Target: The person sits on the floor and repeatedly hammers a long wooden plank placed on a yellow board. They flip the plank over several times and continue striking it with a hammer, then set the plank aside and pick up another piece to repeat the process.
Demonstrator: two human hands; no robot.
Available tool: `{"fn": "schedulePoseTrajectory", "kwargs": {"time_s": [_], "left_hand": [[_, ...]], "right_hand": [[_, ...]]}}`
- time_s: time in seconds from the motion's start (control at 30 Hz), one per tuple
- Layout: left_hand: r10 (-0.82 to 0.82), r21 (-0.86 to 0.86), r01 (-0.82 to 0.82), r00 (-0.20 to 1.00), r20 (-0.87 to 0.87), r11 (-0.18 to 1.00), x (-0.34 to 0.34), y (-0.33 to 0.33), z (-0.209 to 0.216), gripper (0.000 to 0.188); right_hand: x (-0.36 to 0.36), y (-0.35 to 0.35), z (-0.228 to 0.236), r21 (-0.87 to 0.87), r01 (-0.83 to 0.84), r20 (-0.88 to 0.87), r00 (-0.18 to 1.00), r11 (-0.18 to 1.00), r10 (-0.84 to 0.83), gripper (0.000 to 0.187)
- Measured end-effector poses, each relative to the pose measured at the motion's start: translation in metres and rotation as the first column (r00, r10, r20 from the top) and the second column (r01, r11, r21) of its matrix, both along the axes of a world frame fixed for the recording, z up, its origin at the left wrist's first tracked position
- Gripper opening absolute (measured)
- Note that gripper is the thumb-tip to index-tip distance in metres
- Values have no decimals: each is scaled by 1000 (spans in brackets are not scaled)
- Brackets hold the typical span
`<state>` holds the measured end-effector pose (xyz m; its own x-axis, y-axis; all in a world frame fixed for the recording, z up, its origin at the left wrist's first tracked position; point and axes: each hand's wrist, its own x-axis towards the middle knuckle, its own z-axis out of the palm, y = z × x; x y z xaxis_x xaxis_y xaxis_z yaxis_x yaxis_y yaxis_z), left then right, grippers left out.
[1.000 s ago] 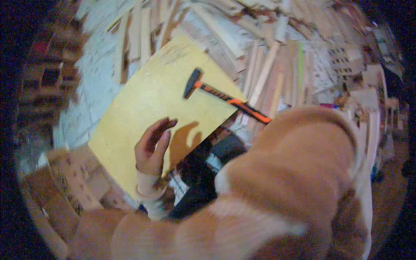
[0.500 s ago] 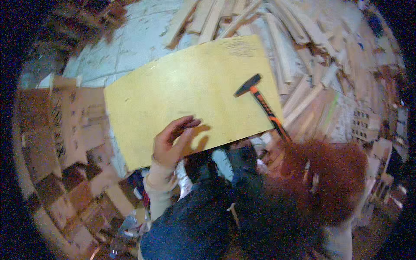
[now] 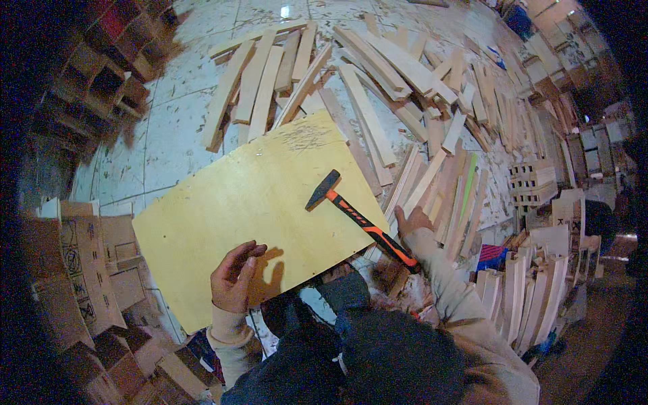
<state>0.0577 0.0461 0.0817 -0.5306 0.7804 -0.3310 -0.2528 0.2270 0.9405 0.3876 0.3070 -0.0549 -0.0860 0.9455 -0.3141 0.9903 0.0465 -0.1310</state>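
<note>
A yellow board (image 3: 216, 209) lies before the person, its near edge crossed by the left wrist. The left hand (image 3: 233, 277) is over the board near that edge, fingers loosely curled and thumb apart, with nothing visible in its grasp; its shadow falls on the surface, but whether any fingertip touches the wood cannot be told. A hammer (image 3: 359, 221) with a dark head and a black-and-orange handle has its head over the board, while the handle runs past the board's right edge, its butt end near the right sleeve.

Just beyond that same edge, the right hand (image 3: 415, 223) is at the wooden strips (image 3: 427, 182) — its fingertips are mostly hidden, so one cannot tell whether it grips a strip or only rests there. A bright green strip (image 3: 468, 192) lies farther right of the board. More pale lengths (image 3: 260, 88) spread past its far edge, overlapping so that many ends are covered. Cardboard boxes (image 3: 94, 270) stand left of the board, fading into the dark rim. Dark clothing (image 3: 405, 351) below the near edge hides the floor there — and is itself cut off.
</note>
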Motion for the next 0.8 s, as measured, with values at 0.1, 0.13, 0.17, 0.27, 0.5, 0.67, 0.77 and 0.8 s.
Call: {"fn": "schedulePoseTrajectory", "kwargs": {"time_s": [0.1, 0.13, 0.17, 0.27, 0.5, 0.67, 0.77, 0.8], "left_hand": [[-67, -54, 64, 995, -75, 997, 0, 9, 4, 30], [-76, -40, 74, 995, -59, 996, 1, 10, 5, 30], [-80, -40, 78, 995, -54, 996, 1, 11, 7, 30], [-53, -34, 52, 998, -30, 998, 1, 13, 9, 30], [-50, -9, 50, 998, -36, 999, 0, 17, 2, 29], [-62, -28, 58, 985, -164, 998, -2, 15, 11, 29], [-101, -37, 95, 872, -480, 995, -3, 21, 26, 31], [-110, -44, 109, 735, -669, 993, -3, 24, 31, 32]], "right_hand": [[-13, 5, -6, 40, 122, -63, 991, 992, -120, 56], [-13, 8, -13, 92, 216, -248, 950, 972, -187, 49], [-11, 10, -20, 153, 245, -405, 899, 957, -165, 49], [-2, 17, -46, 23, 422, -668, 681, 906, -300, 51], [-13, 27, -45, -45, 255, -371, 894, 966, -253, 54], [-42, 15, 10, 519, 126, -548, 808, 846, 215, 41], [-64, 14, 58, 557, -73, -622, 623, 827, 474, 39], [-73, 14, 75, 566, -219, -546, 622, 795, 561, 39]]}}
